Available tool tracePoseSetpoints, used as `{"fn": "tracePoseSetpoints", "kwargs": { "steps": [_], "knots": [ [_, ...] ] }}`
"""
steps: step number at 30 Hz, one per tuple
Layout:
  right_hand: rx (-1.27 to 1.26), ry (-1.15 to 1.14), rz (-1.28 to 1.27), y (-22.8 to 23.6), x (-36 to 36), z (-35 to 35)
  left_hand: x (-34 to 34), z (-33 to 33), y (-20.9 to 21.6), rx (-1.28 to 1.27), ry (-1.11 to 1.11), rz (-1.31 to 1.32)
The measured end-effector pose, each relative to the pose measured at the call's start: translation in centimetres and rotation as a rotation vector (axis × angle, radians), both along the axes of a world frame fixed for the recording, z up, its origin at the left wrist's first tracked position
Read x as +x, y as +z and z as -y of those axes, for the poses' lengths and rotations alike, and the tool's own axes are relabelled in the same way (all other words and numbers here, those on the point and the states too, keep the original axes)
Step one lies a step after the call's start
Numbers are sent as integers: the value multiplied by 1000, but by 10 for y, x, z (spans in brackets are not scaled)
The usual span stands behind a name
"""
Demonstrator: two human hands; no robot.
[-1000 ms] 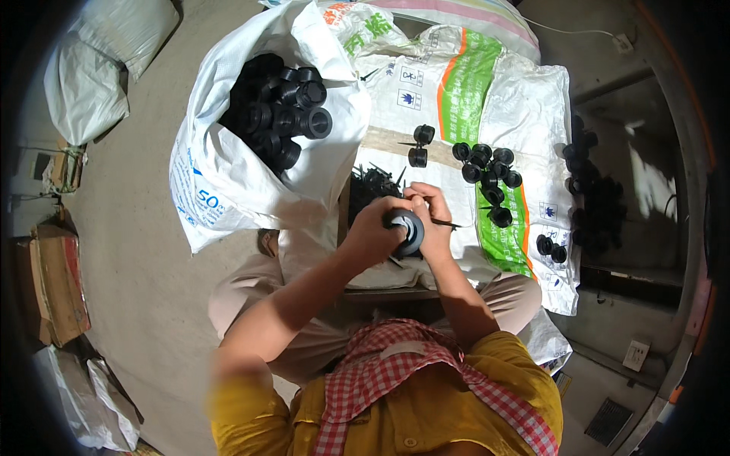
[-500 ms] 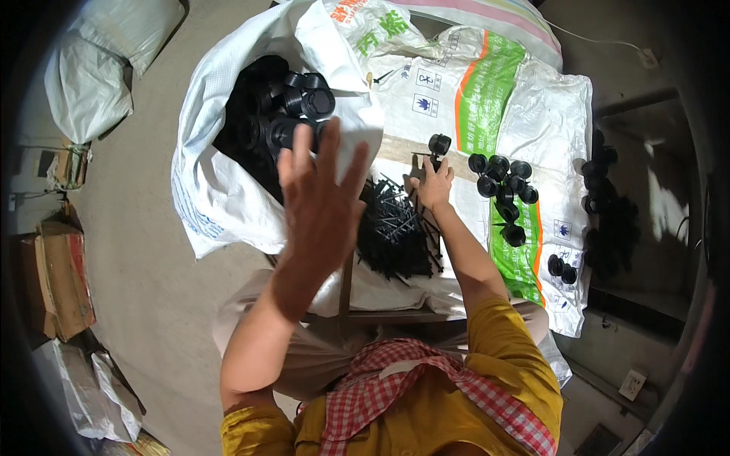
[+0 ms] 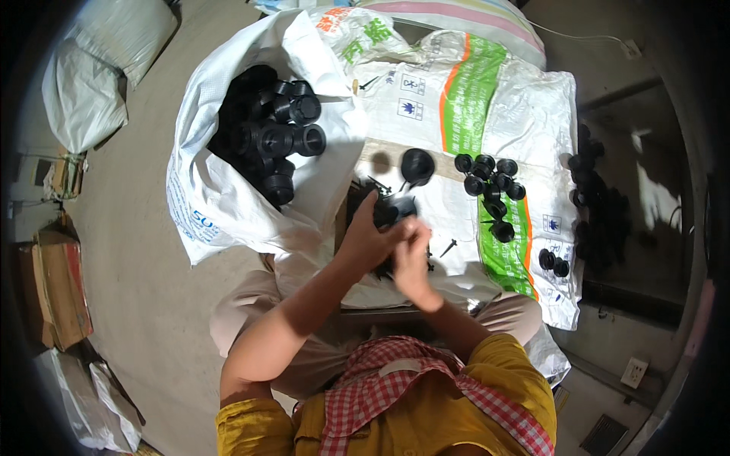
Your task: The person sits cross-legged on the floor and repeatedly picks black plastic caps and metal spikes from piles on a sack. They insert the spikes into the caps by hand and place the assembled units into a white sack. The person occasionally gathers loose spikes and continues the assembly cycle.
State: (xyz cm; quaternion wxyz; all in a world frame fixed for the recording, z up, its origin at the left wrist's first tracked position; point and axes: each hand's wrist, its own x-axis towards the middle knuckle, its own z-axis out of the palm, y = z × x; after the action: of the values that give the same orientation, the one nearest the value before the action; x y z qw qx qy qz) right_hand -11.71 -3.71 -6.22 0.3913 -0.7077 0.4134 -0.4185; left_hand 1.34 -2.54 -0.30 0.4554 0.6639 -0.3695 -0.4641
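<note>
My left hand (image 3: 369, 237) is closed around a black round plastic part (image 3: 388, 212), over the pile of thin black plastic spikes. Close against it, my right hand (image 3: 414, 262) is smeared by motion, and its fingers cannot be made out. Just beyond both hands is a black round cap (image 3: 417, 166) with a thin stem; whether it rests on the sheet or hangs in the air is unclear. Most of the spike pile is hidden behind my hands, though one loose black spike (image 3: 449, 248) lies to the right.
A white woven sack (image 3: 199, 152) gapes at the left, with black ribbed plastic parts (image 3: 275, 140) inside. On the white and green sack sheet (image 3: 525, 114), a cluster of black caps (image 3: 494, 185) and a separate pair (image 3: 553, 263) lie rightward. More black pieces (image 3: 601, 197) are beyond its right edge.
My left hand has come down from the sack's mouth, now closed on a black part. My right hand has drawn nearer, to meet the left. The picture has shifted slightly.
</note>
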Motion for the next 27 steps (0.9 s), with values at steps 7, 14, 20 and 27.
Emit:
{"fn": "tracePoseSetpoints", "kwargs": {
  "steps": [7, 14, 20, 27],
  "knots": [
    [302, -105, -58, 62, -72, 1, 24, -2, 6, 113, -41, -323],
    [-49, 663, -430, 86, -70, 30, 9, -23, 6, 72, -584, -59],
    [1094, 822, -72, 86, -76, 34, 16, -24, 28, -727, -919, 778],
    [933, 759, 875, 68, -56, 31, 12, -19, 23, -271, -274, -549]
  ]
}}
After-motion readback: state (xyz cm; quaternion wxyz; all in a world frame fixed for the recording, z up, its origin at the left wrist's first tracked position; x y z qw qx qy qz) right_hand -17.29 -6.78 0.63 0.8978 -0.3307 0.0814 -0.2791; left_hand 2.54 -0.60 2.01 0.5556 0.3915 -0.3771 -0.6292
